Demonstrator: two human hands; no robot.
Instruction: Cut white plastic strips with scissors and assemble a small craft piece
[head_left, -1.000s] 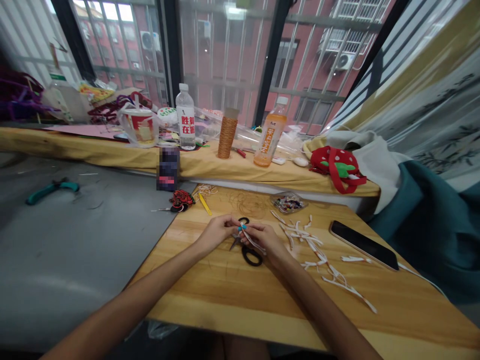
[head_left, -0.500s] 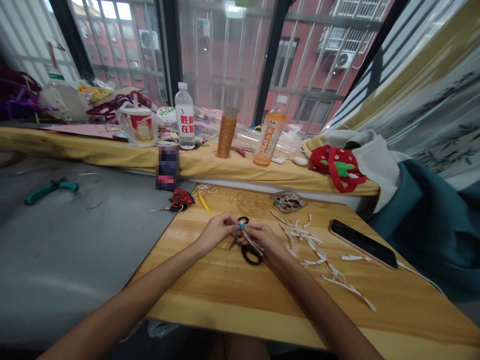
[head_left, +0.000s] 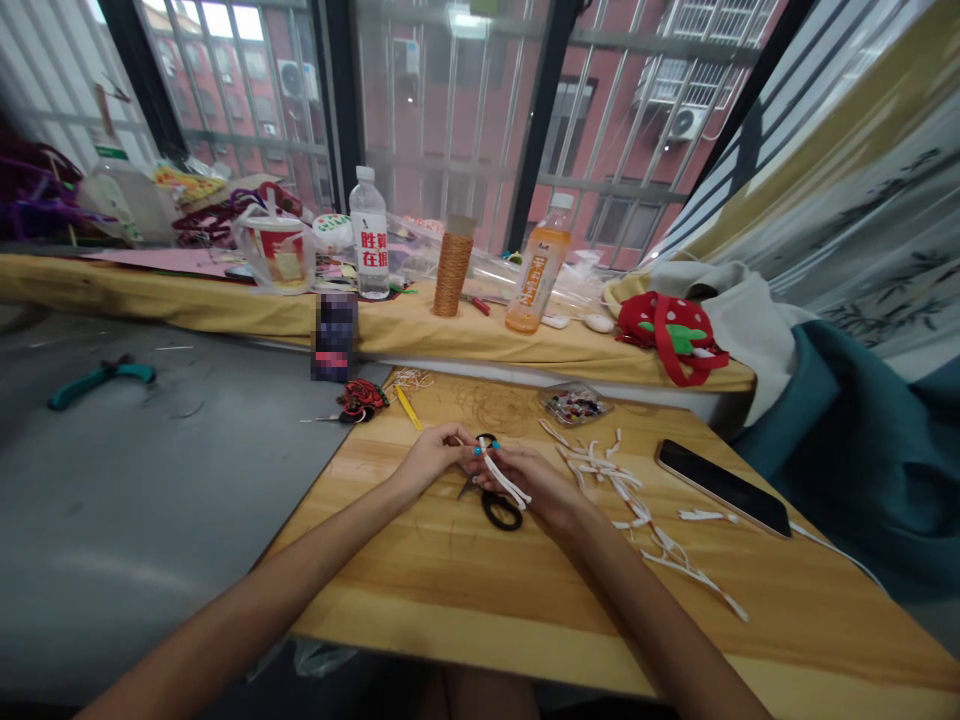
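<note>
Over the wooden table, my left hand [head_left: 442, 450] pinches one end of a small bundle of white cords [head_left: 506, 482]. My right hand [head_left: 529, 475] is closed at the same end, fingertips close to the left ones, while the loose ends hang across its fingers. Two small bright blue spots show at the fingertips; whether they are beads or nails I cannot tell. Black-handled scissors [head_left: 501, 511] lie directly beneath both hands, partly hidden by them. To the right, several white cord pieces [head_left: 637, 510] with orange-brown ties are strewn on the wood.
A box of beads [head_left: 574, 403], a coil of thin wire [head_left: 499, 405] and a yellow tool [head_left: 409, 408] lie at the back. A phone [head_left: 724, 487] is at right, teal pliers [head_left: 103, 380] at left. Bottles, including an orange drink [head_left: 538, 270], line the ledge.
My fingertips have parted slightly, with the two blue spots now farther apart. The white cords show more fully across my right hand.
</note>
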